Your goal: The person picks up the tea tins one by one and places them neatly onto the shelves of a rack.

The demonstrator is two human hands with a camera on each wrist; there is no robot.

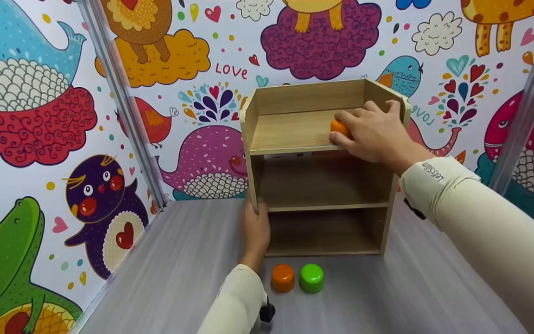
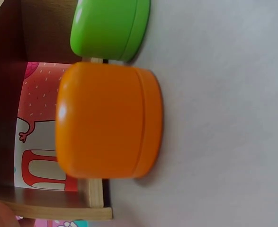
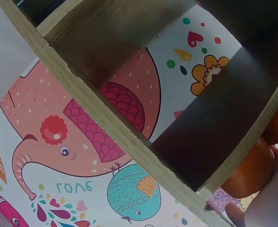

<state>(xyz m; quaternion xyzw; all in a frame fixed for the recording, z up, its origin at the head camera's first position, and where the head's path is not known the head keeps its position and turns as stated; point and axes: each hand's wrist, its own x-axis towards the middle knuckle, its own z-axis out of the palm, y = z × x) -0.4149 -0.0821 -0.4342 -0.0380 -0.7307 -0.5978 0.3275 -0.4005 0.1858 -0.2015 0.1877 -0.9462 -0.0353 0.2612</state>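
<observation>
A small wooden shelf [image 1: 327,207] with three levels stands on the grey table. My left hand [image 1: 255,227] grips its left side panel near the middle level. Over the top level, my right hand [image 1: 373,132] holds an orange rounded cylinder [image 1: 340,128] near the front edge, mostly covered by the fingers. In the right wrist view, orange surface [image 3: 252,172] shows between the hand and the shelf board. In front of the shelf, a second orange rounded cylinder [image 1: 282,278] sits beside a green one [image 1: 311,278]; both rest upright on the table.
The grey tabletop [image 1: 174,269] runs around the shelf. Behind it stand walls printed with cartoon animals [image 1: 211,157], with metal posts [image 1: 123,102] at the corners. A dark strap end [image 1: 267,311] hangs by the left wrist.
</observation>
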